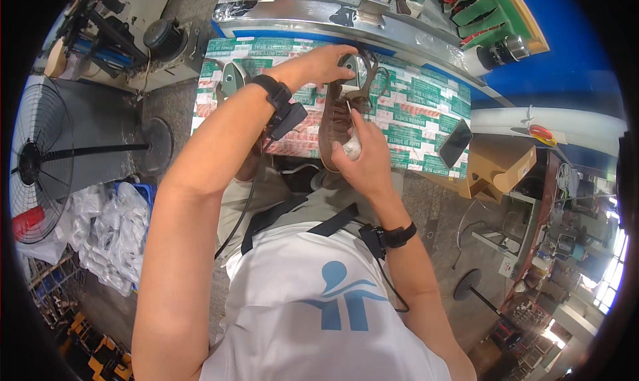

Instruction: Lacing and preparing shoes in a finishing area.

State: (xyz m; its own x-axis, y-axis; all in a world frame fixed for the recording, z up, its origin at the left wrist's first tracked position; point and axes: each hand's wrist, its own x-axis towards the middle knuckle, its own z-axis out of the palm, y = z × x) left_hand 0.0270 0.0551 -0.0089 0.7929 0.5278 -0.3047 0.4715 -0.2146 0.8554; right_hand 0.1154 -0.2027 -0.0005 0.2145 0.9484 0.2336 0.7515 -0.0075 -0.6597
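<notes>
A brown lace-up shoe lies on the table, its toe toward me and its grey-green insole showing at the far end. My left hand reaches over from the left, its fingers closed at the shoe's opening by the loose dark laces. Close by on the right, my right hand is closed around a thin pointed tool with a whitish lump at the palm. The tool's slim tip touches or nearly touches the lacing; its exact kind is unclear.
Another shoe sits at the table's left end. The table is covered with green-and-white printed tape. A black phone lies at its right edge, beside a cardboard box. Beyond runs a metal-edged conveyor; a fan stands left.
</notes>
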